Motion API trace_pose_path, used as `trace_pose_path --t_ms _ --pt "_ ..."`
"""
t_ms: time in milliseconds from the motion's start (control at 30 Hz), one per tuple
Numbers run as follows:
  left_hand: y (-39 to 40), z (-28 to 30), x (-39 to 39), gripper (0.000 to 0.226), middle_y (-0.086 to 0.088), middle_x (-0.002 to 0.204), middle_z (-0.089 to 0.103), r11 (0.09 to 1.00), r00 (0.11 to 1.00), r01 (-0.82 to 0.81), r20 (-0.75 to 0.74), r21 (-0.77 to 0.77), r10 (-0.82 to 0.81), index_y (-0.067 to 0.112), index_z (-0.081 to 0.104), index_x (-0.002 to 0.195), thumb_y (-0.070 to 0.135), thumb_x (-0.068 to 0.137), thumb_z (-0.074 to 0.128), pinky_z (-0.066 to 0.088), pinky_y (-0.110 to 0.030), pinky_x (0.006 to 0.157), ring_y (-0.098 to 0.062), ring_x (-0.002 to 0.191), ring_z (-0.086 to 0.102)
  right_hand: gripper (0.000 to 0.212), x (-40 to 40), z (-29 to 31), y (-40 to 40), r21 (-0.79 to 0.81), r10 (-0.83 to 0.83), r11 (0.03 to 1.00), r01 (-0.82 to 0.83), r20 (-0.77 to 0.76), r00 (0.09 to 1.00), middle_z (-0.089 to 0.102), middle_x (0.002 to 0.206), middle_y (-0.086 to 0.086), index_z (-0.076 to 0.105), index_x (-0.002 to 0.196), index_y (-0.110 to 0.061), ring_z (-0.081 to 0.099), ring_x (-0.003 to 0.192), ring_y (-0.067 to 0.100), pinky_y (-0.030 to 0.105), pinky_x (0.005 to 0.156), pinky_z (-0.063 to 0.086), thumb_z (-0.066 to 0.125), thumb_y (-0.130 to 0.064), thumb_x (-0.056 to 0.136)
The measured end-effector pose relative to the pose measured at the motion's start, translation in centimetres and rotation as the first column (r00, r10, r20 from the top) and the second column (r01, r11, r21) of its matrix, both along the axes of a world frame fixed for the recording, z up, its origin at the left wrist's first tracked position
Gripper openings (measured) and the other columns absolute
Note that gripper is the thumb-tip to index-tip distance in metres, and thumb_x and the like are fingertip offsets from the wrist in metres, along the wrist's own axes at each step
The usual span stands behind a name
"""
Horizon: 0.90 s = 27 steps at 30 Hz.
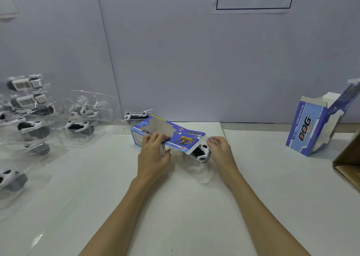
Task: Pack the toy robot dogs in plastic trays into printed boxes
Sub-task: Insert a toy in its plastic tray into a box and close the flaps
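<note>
Two hands work one blue printed box [169, 133] on our tabletop [194, 207]: left hand [153, 158] fingers curl over its near edge, right hand [221, 152] fingers pinch the clear tray [198, 170], toy robot dog [202, 151] just left of them.

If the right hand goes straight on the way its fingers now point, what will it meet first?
Probably the open end of the blue printed box: the right hand points up-left, holding the clear tray with the toy dog there. Depth is uncertain.
</note>
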State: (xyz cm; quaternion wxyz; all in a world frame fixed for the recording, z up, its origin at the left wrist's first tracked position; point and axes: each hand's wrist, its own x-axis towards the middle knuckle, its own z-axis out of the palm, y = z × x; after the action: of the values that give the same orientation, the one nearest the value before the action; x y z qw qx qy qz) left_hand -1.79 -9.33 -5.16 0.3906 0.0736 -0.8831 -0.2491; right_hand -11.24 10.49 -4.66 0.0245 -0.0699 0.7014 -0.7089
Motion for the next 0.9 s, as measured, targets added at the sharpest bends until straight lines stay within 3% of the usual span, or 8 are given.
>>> trace_pose_path --t_ms 133,267,367,500,600,700,800,900 --pt "0.1 -0.1 0.2 0.036 0.022 0.109 0.061 0.999 0.999 -0.033 -0.038 -0.037 0.032 0.028 0.068 0.114 0.015 0.082 0.078 0.047 -0.026 0.059 -0.010 0.113 0.045 0.014 0.1 0.1 0.0 0.004 0.014 1.000 -0.014 -0.009 1.000 0.070 0.113 -0.002 0.067 0.112 -0.018 0.067 0.098 0.013 0.025 0.075 0.049 0.062 -0.019 0.100" --pt "0.3 -0.3 -0.3 0.035 0.020 0.104 0.063 0.998 0.994 -0.057 -0.094 0.032 0.059 0.025 0.071 0.106 0.004 0.079 0.075 0.042 -0.025 0.063 -0.010 0.105 0.044 0.012 0.2 0.2 0.0 0.043 0.076 0.996 -0.075 -0.023 0.997 0.076 0.101 0.006 0.073 0.099 -0.017 0.071 0.100 0.030 0.045 0.088 0.056 0.062 -0.018 0.098" --pt "0.4 -0.4 -0.4 0.031 0.019 0.100 0.065 0.997 0.990 -0.076 -0.116 0.028 0.078 0.023 0.071 0.100 -0.001 0.080 0.073 0.044 -0.027 0.062 -0.014 0.103 0.048 0.015 0.6 0.2 -0.4 0.075 0.116 0.991 -0.110 -0.081 0.990 0.077 0.097 0.003 0.075 0.096 -0.017 0.070 0.098 0.028 0.045 0.090 0.054 0.060 -0.016 0.098" --pt "-0.9 -0.6 -0.2 0.041 0.015 0.116 0.068 0.993 0.991 0.061 -0.121 0.100 -0.048 0.021 0.073 0.114 -0.002 0.080 0.072 0.046 -0.024 0.093 -0.013 0.113 0.048 0.025 0.9 0.5 -0.2 0.020 0.193 0.981 -0.192 -0.059 0.979 0.075 0.094 0.001 0.077 0.096 -0.012 0.065 0.088 0.023 0.038 0.082 0.048 0.053 -0.016 0.101" --pt "-1.6 -0.9 0.3 0.062 0.015 0.139 0.051 0.971 0.971 0.226 0.062 0.074 -0.231 0.023 0.058 0.135 0.006 0.076 0.069 0.024 -0.016 0.115 -0.004 0.137 0.029 0.027 0.8 0.6 0.6 -0.055 0.296 0.954 -0.295 0.000 0.955 0.077 0.106 0.002 0.076 0.105 -0.011 0.070 0.094 0.015 0.034 0.086 0.050 0.050 -0.018 0.102" --pt "-0.9 -1.3 0.0 0.067 0.007 0.153 0.030 0.976 0.975 0.206 0.074 0.075 -0.212 0.022 0.056 0.135 -0.003 0.075 0.072 0.022 -0.029 0.121 -0.013 0.151 0.017 0.025 0.6 0.5 0.9 -0.087 0.332 0.940 -0.329 0.026 0.943 0.078 0.112 0.003 0.074 0.112 -0.010 0.071 0.099 0.015 0.034 0.087 0.050 0.052 -0.020 0.104" --pt "0.0 -0.6 -0.1 0.055 -0.010 0.165 0.017 0.977 0.996 0.094 -0.013 0.191 -0.093 0.027 0.065 0.122 -0.006 0.079 0.070 0.037 -0.043 0.115 -0.019 0.158 0.013 0.024 0.5 0.5 0.8 -0.051 0.309 0.950 -0.308 -0.006 0.951 0.079 0.107 0.003 0.076 0.106 -0.016 0.071 0.094 0.017 0.035 0.085 0.052 0.052 -0.022 0.106" --pt "-0.5 -0.1 0.5 0.060 0.000 0.171 0.012 0.963 0.990 0.124 0.029 0.240 -0.135 0.038 0.060 0.124 -0.006 0.083 0.065 0.055 -0.039 0.080 0.009 0.130 0.037 0.022 0.4 0.4 0.9 -0.088 0.273 0.957 -0.277 -0.057 0.960 0.080 0.105 0.004 0.076 0.106 -0.016 0.075 0.093 0.018 0.032 0.080 0.057 0.053 -0.018 0.107"
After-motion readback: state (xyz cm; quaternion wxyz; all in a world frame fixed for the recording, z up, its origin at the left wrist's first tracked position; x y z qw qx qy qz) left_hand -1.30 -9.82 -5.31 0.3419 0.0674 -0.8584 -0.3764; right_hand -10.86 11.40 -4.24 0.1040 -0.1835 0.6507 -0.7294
